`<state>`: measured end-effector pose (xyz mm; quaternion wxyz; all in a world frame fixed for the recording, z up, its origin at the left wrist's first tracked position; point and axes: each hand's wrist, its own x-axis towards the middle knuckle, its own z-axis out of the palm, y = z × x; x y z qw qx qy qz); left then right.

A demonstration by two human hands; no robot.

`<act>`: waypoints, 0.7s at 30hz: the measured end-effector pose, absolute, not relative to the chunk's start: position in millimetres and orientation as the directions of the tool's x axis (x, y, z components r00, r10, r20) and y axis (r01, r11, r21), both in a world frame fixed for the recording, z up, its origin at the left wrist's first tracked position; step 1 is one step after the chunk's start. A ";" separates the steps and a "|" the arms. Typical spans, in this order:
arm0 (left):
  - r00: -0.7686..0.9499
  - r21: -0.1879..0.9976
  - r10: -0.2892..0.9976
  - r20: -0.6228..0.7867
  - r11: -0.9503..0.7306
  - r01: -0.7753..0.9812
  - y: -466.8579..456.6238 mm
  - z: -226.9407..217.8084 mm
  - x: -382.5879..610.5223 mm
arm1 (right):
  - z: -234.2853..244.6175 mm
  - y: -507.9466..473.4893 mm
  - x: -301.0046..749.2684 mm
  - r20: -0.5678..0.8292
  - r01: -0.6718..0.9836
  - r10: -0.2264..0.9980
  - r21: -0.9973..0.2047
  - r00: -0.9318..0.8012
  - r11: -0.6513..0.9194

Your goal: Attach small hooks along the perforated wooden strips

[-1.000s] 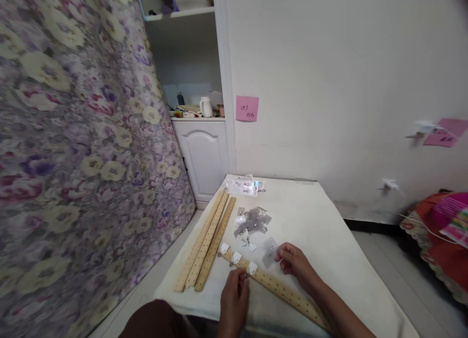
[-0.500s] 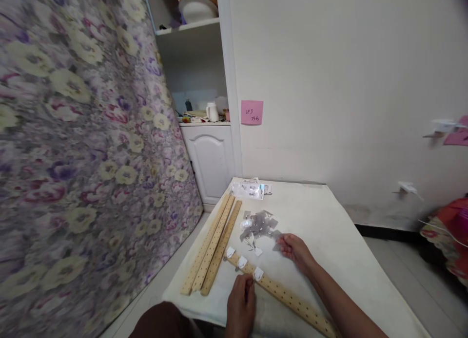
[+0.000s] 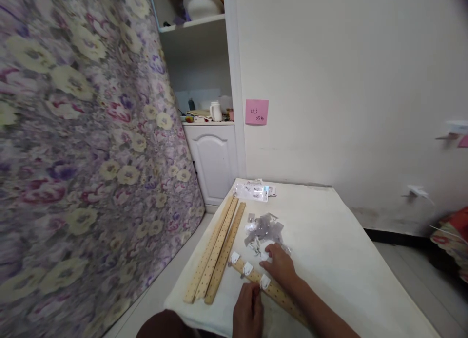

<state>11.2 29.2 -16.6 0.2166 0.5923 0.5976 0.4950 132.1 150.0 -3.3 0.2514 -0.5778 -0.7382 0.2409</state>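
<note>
My left hand is closed at the near edge of a perforated wooden strip, just below a white tag. What its fingertips pinch is too small to make out. Two more white tags, one of them in the middle, lie along the strip's far end, with small metal pieces at its edge. My right hand reaches over the strip, thumb and forefinger apart around a loose white tag on the table. Beyond it lies a pile of small grey plastic bags with thin metal pieces beside it.
Several wooden strips lie lengthwise on the left of the white-covered table. Clear packaging sits at the far edge. A floral curtain hangs left, a white cabinet stands behind, and a pink note is on the wall.
My right hand has moved left and nearer, from the right side of the bag pile to the loose white tag. My left hand stays at the strip. The view has shifted slightly.
</note>
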 end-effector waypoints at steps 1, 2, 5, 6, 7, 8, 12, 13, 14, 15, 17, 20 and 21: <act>-0.197 0.848 0.925 0.325 -0.193 0.495 29.6 -18.0 9.9 | -4.4 150.8 129.6 0.086 0.756 0.976 -0.620 -0.199 0.209; -0.200 0.847 0.924 0.327 -0.192 0.495 30.2 -19.6 8.9 | -5.1 151.9 128.1 0.083 0.772 0.977 -0.602 -0.195 0.205; -0.212 0.850 0.921 0.328 -0.189 0.492 31.2 -22.6 8.2 | -3.8 153.8 128.8 0.084 0.798 0.979 -0.570 -0.183 0.198; -0.210 0.852 0.924 0.320 -0.184 0.490 30.9 -21.8 8.5 | -2.6 153.5 130.1 0.089 0.806 0.979 -0.556 -0.185 0.203; -0.204 0.854 0.928 0.311 -0.179 0.488 30.2 -19.9 9.0 | -1.2 152.8 131.6 0.100 0.814 0.976 -0.539 -0.195 0.217; -0.197 0.857 0.932 0.303 -0.176 0.485 29.2 -17.2 9.5 | 0.3 151.6 133.3 0.118 0.819 0.970 -0.520 -0.212 0.242; -0.207 0.865 0.933 0.295 -0.169 0.471 25.1 -6.2 11.2 | 5.9 145.4 141.3 0.198 0.820 0.945 -0.471 -0.262 0.326; -0.206 0.866 0.933 0.295 -0.170 0.470 24.7 -5.3 11.5 | 7.1 144.3 143.7 0.197 0.818 0.946 -0.478 -0.256 0.321; -0.207 0.866 0.932 0.298 -0.172 0.470 24.7 -5.5 11.9 | 8.3 143.6 146.2 0.187 0.813 0.952 -0.496 -0.243 0.305; -0.211 0.865 0.929 0.306 -0.178 0.470 25.0 -6.7 12.2 | 9.4 143.3 148.9 0.173 0.800 0.958 -0.527 -0.228 0.285; -0.224 0.862 0.915 0.334 -0.201 0.466 26.2 -10.2 12.9 | 11.7 143.5 154.8 0.107 0.725 0.972 -0.651 -0.207 0.226; -0.235 0.860 0.907 0.349 -0.210 0.464 27.1 -13.5 13.2 | 15.1 142.3 165.7 -0.155 0.451 0.966 -0.891 -0.207 -0.046; -0.227 0.860 0.913 0.340 -0.204 0.468 26.9 -13.3 12.9 | 16.1 140.4 170.4 -0.242 0.359 0.945 -0.921 -0.221 -0.152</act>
